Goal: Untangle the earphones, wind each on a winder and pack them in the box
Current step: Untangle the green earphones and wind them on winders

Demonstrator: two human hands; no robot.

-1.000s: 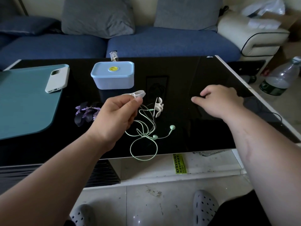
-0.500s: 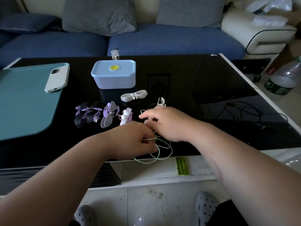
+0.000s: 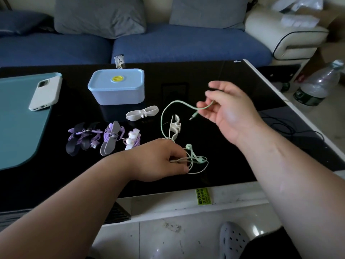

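Black glass coffee table (image 3: 233,171) before a blue sofa (image 3: 186,45) with grey cushions (image 3: 99,14); cream armchair (image 3: 285,32) and clear plastic bottle (image 3: 317,85) on the floor at right. On the table: teal mat (image 3: 16,118) at the left edge bearing a white-cased phone (image 3: 45,92); light-blue lidded box (image 3: 117,86), closed, yellow disc on the lid; flat white winder (image 3: 142,113), unwound, just in front of the box; second white winder (image 3: 175,126) to its right, tilted up; three purple earphone sets (image 3: 110,138), wound, in a row left of centre; black cable (image 3: 291,128) towards the right edge. Mint-green earphones (image 3: 194,156), loose and looped, lie near the front edge, both buds showing beside the left hand (image 3: 158,159). This hand is low, knuckles up, fingers curled and pinching the gathered loops. Right hand (image 3: 229,109) is raised above the table, palm turned towards the camera, fingers half curled, gripping the cord close to its end; the plug (image 3: 193,116) dangles just below the fingertips and the cord arcs from there down to the bundle. Against half a second earlier: the right hand, then low against the left over the tangle, has lifted up and to the right, drawing one strand out; the left hand keeps its place on the loops.
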